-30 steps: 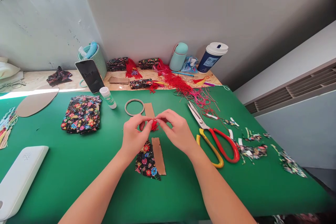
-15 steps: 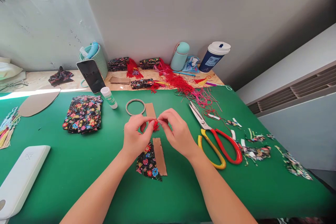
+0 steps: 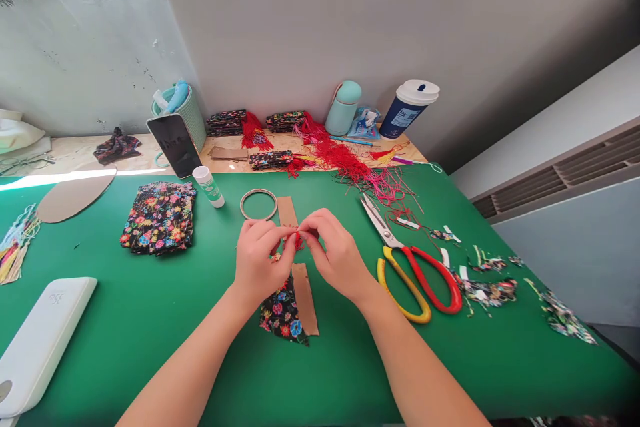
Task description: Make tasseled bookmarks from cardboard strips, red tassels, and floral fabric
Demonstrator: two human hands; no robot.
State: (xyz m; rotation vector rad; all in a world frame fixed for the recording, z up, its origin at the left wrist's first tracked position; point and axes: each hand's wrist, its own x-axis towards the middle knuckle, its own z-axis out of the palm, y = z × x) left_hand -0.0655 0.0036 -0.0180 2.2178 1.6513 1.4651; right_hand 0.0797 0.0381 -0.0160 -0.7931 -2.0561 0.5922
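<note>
Between my two hands is a small bundle of red cord, pinched at the fingertips. My left hand is closed, thumb and forefinger on the cord's left side. My right hand pinches it from the right, its fingertips almost touching the left ones. Beneath the hands lie a black floral fabric piece and a brown cardboard strip. Another cardboard strip shows just beyond the fingers, beside a round hoop. How the cord is looped is too small to tell.
Open scissors lie right of my hand, near fabric scraps. On the left are a folded floral fabric stack, a glue stick, a phone and a white power bank. Red tassels and a cup stand behind.
My fingertips have shifted slightly and drawn closer together on the red cord. Both hands stay in nearly the same place, and the things around them have not moved.
</note>
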